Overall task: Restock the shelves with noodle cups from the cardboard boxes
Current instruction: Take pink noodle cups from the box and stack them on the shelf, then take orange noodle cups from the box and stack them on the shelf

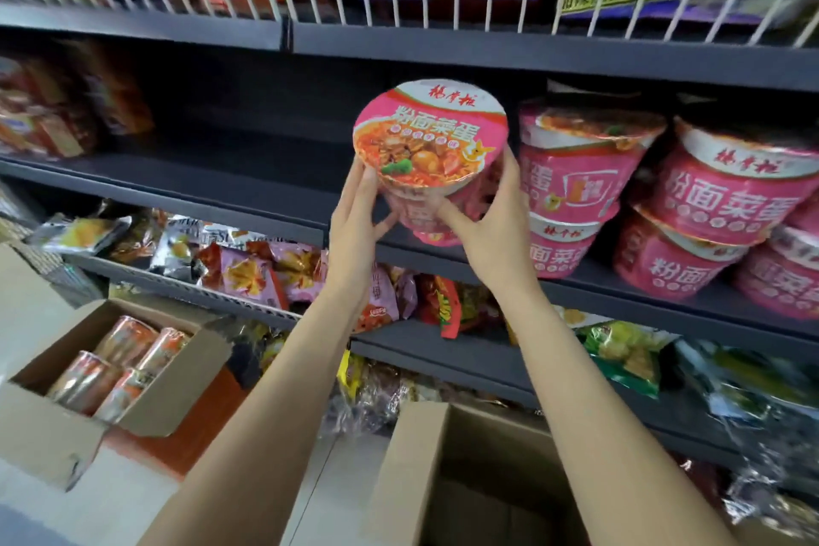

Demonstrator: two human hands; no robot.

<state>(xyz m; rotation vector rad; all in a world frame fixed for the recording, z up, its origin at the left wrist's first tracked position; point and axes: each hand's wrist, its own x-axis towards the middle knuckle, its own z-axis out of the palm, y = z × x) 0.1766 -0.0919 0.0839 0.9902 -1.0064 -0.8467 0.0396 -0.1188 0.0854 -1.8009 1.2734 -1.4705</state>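
Right now you're holding the pink noodle cup (429, 155) tilted between your left hand (354, 213) and right hand (496, 226), both grips wrapping its sides, just before the dark shelf (248, 186) — nudging the stacked cups (585, 191) beside it could be toppling them.

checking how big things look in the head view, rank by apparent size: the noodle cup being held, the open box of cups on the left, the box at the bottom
1. left box
2. bottom box; cut off by the frame and nearer the camera, so ranking these two is unsure
3. held noodle cup
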